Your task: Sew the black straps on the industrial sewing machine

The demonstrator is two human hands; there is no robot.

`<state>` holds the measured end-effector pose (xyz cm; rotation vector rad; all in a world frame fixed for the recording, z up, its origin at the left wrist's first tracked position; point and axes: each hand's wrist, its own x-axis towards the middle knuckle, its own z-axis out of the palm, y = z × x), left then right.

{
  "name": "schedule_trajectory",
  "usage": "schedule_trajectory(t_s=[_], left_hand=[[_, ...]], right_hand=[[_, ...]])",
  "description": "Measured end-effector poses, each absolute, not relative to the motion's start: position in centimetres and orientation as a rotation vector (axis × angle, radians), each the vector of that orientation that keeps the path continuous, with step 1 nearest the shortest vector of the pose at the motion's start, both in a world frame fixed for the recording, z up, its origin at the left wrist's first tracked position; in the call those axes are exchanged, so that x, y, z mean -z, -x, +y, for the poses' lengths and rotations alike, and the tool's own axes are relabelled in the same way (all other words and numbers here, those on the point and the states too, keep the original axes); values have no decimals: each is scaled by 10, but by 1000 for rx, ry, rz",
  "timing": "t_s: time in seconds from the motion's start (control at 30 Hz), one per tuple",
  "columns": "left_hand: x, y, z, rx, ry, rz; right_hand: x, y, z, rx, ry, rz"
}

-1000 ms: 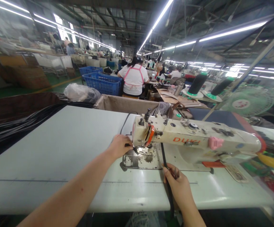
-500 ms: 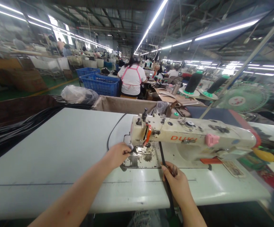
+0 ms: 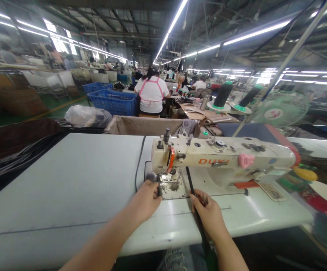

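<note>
While pinching one black strap (image 3: 188, 180) running lengthwise away across worktop (image 3: 67, 180): right hand (image 3: 208, 214) gripping it; left hand (image 3: 146, 201) closed on another strap end (image 3: 158, 188) beside one sewing machine (image 3: 222, 160).

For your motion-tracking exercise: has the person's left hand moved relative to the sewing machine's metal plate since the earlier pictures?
Yes. The left hand has pulled back toward the person, from beside the needle to the near left corner of the metal plate.

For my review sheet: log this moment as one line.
left hand: grips black strip end at needle plate | right hand: pinches black strip | sewing machine: on table
</note>
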<state>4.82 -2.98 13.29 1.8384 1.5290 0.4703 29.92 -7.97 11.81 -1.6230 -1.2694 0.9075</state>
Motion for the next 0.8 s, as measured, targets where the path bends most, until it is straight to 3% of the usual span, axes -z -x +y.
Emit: schedule_trajectory(t_s=[0.57,0.8], left_hand=[[-162,-60,-58,96,-2156,1589],[-163,-62,-66,-123,-2293,1530]], right_hand=[[-113,-301,-82,-901,1583,-1263],[-119,-300,-82,-897,1634,-1252]])
